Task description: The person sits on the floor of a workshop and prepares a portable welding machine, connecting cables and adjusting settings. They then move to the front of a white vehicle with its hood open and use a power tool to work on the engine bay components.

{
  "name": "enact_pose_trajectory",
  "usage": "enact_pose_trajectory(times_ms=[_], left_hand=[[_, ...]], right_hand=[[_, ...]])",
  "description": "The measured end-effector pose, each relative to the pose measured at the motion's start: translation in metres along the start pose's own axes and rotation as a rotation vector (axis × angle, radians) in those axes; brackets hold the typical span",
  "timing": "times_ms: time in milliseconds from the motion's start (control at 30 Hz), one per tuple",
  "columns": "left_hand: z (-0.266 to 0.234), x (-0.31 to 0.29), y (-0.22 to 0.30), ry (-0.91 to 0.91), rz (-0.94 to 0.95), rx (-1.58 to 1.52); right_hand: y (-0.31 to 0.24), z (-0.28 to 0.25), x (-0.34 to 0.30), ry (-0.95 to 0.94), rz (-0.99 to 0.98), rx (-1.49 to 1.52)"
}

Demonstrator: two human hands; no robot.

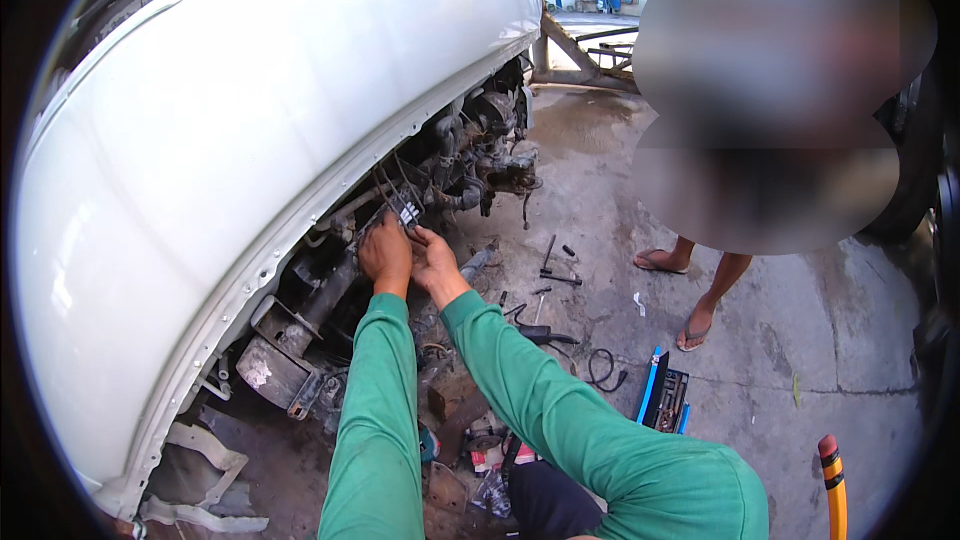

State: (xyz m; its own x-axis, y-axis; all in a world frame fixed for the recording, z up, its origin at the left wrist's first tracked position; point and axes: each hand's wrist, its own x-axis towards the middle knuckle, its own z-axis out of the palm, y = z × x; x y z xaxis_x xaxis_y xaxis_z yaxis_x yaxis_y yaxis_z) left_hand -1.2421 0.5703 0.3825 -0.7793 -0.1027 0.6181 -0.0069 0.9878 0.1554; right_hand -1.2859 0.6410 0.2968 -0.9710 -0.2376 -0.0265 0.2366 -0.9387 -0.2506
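Both my hands reach forward in green sleeves to the dark, greasy underbody parts (pixel 470 165) along the lower edge of a white vehicle body (pixel 290 80). A small part with pale, ribbed segments (pixel 407 212) shows just beyond my fingertips, beside thin dark lines. My left hand (pixel 385 252) is closed, back upward, its fingertips hidden behind the hand. Close to its right, my right hand (pixel 436 260) bends its fingers in toward the same small part. Too little of that part shows to name its kind.
On the concrete right of my arms lie dark hand tools (pixel 560 278), a black corded tool (pixel 540 333) and an open blue toolbox (pixel 660 390). A person in flip-flops (pixel 692 332) stands beyond. A yellow-and-black post (pixel 833 490) rises lower right; a rusty bracket (pixel 280 372) hangs left.
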Motion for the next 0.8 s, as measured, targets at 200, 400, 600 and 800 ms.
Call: enact_pose_trajectory(times_ms=[200, 400, 600, 800], left_hand=[[-0.004, 0.002, -0.007, 0.002, 0.093, -0.015], [0.000, 0.003, -0.011, 0.024, 0.141, 0.017], [-0.001, -0.005, -0.012, -0.066, 0.162, 0.094], [0.002, -0.001, -0.013, -0.041, 0.198, 0.133]], right_hand=[[0.002, 0.006, 0.014, -0.158, -0.064, 0.048], [-0.002, 0.014, 0.011, 0.097, -0.023, -0.048], [-0.001, 0.012, -0.006, 0.117, 0.022, -0.118], [-0.011, 0.007, -0.016, 0.043, 0.070, -0.165]])
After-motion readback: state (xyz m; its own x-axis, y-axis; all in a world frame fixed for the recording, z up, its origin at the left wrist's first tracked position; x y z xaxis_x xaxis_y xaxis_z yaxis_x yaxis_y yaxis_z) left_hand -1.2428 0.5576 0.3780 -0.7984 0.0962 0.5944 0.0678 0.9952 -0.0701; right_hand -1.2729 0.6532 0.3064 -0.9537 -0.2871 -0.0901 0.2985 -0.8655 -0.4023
